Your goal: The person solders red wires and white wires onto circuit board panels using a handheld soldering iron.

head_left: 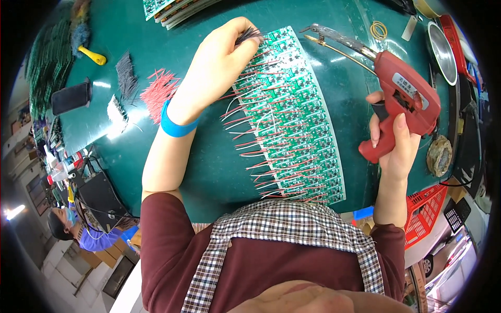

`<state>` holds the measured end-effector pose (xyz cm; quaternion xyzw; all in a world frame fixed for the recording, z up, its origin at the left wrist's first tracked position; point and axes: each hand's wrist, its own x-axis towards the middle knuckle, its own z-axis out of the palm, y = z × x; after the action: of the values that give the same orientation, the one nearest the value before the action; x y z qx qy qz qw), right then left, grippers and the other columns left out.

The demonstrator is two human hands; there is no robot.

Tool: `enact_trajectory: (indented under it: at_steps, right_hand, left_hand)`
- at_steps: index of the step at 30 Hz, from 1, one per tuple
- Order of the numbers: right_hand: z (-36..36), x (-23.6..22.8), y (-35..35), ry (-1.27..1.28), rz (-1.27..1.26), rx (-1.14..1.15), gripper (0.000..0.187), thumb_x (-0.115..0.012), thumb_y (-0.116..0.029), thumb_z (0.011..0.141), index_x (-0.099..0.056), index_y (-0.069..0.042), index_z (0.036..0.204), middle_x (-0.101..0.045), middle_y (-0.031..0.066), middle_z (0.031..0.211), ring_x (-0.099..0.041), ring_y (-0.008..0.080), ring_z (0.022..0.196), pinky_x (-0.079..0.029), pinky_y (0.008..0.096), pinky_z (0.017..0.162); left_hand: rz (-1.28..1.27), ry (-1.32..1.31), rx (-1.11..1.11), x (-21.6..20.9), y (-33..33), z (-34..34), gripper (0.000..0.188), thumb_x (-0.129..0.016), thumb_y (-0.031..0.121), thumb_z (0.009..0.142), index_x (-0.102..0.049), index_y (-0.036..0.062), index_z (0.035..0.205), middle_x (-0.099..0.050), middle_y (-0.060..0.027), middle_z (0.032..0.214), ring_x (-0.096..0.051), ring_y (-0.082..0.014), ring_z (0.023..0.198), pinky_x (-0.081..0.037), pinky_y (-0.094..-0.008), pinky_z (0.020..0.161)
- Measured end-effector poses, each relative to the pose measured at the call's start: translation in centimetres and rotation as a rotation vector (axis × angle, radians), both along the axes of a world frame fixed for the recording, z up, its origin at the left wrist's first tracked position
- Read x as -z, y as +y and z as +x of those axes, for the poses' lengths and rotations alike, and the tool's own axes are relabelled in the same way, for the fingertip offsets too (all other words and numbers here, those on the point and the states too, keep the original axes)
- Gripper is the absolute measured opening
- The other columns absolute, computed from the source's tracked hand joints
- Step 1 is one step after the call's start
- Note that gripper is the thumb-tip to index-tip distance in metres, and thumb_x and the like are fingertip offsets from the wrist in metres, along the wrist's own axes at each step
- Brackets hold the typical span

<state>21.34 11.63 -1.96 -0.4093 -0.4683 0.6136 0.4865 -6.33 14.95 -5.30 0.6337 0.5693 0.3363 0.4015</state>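
My left hand (222, 60), with a blue band (177, 125) at the wrist, is closed on a bunch of black wires (247, 36) at the far left corner of a green circuit board panel (308, 104). Red and white wires (253, 138) stick out along the panel's left edge. In my right hand (399, 143) is a red soldering gun (407, 94), its fingers wrapped round the handle. The gun's metal tip (313, 30) and thin brass feed tube (334, 49) point to the far left, just right of the panel's far end and apart from it.
Piles of red wires (159, 94), black wires (126, 75) and white wires (117, 112) lie left of my arm, with a phone (71, 98) and a yellow-handled brush (93, 55) beyond. Stacked boards (180, 11) stand at the back. A metal bowl (442, 52) and solder roll (439, 155) sit right.
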Motion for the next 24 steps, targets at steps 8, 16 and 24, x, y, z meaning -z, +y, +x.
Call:
enact_trajectory:
  at_steps: [8, 16, 24]
  right_hand:
    - [0.5, 0.0, 0.3, -0.006, -0.049, -0.068, 0.043, -0.052, -0.02, 0.084, -0.038, 0.003, 0.117, -0.056, 0.0231, 0.097, -0.046, 0.0108, 0.049, -0.039, 0.0201, 0.043]
    - [1.0, -0.3, 0.6, 0.0, -0.063, -0.059, 0.042, -0.052, -0.019, 0.084, -0.038, 0.003, 0.118, -0.057, 0.023, 0.096, -0.047, 0.0104, 0.049, -0.039, 0.02, 0.043]
    - [1.1, 0.0, 0.6, 0.004, -0.06, -0.057, 0.042, -0.052, -0.019, 0.084, -0.039, 0.003, 0.117, -0.057, 0.023, 0.096, -0.047, 0.0104, 0.049, -0.039, 0.0198, 0.043]
  left_hand:
    - [0.1, 0.239, -0.065, -0.2, -0.4, 2.0, 0.014, -0.055, 0.014, 0.078, -0.052, 0.0027, 0.085, -0.058, -0.0147, 0.074, -0.059, -0.0283, 0.071, -0.045, -0.034, 0.061]
    - [0.157, 0.305, -0.088, 0.0, -0.6, 3.4, 0.012, -0.055, 0.014, 0.077, -0.053, 0.0044, 0.084, -0.058, -0.0118, 0.074, -0.058, -0.0278, 0.068, -0.045, -0.0342, 0.06]
    - [0.223, 0.485, -0.099, 0.1, -0.7, 3.9, 0.011, -0.055, 0.015, 0.077, -0.052, 0.0052, 0.081, -0.057, -0.0112, 0.074, -0.057, -0.0284, 0.068, -0.045, -0.0359, 0.059]
